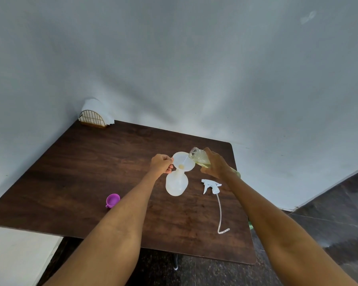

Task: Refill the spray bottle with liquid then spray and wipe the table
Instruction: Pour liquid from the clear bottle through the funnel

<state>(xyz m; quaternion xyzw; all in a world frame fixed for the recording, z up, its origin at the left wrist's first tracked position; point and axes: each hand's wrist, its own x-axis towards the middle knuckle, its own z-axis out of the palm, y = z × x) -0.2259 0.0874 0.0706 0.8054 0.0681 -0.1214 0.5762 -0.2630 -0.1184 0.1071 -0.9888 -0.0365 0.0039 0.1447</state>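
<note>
I see the right hand [215, 165] gripping the tilted jar [199, 156], yellowish liquid streaming into the white funnel [183, 162], its rim pinched by the left hand [161, 163], atop the translucent spray bottle [176, 183].

left hand [161, 163]: arm extended forward, fingers curled, pinching a rim | right hand [215, 164]: arm extended, wrist turned inward, fingers wrapped round a tilted container

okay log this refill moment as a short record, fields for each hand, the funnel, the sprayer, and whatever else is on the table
left hand: left hand pinches the rim of the funnel
right hand: right hand tilts the refill bottle, thin stream pouring
funnel: seated in the neck of the spray bottle
sprayer: trigger head with tube lies on the table, right of the bottle
other: purple cap to the left; napkin holder at the far corner
</note>
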